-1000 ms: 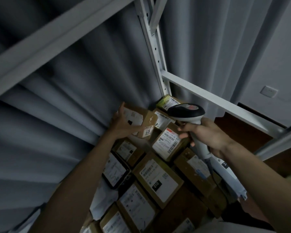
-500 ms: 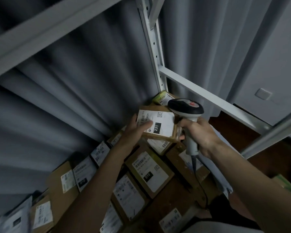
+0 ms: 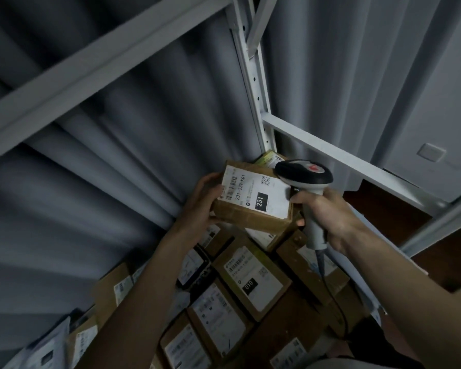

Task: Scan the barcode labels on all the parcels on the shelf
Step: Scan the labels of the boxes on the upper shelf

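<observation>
My left hand grips a small brown cardboard parcel by its left side and holds it up above the pile. Its white label, marked 231, faces the camera. My right hand grips the handle of a grey and black barcode scanner, whose head sits at the label's right edge. Below, several labelled cardboard parcels lie packed on the shelf, among them one marked 010.
A white metal upright and cross beams frame the shelf. Grey curtain folds hang behind. The scanner's cable trails down over the parcels. A wall socket is on the wall at right.
My left hand has lifted the 231 parcel off the pile and turned its label up toward the camera. The scanner in my right hand has come up beside the label.
</observation>
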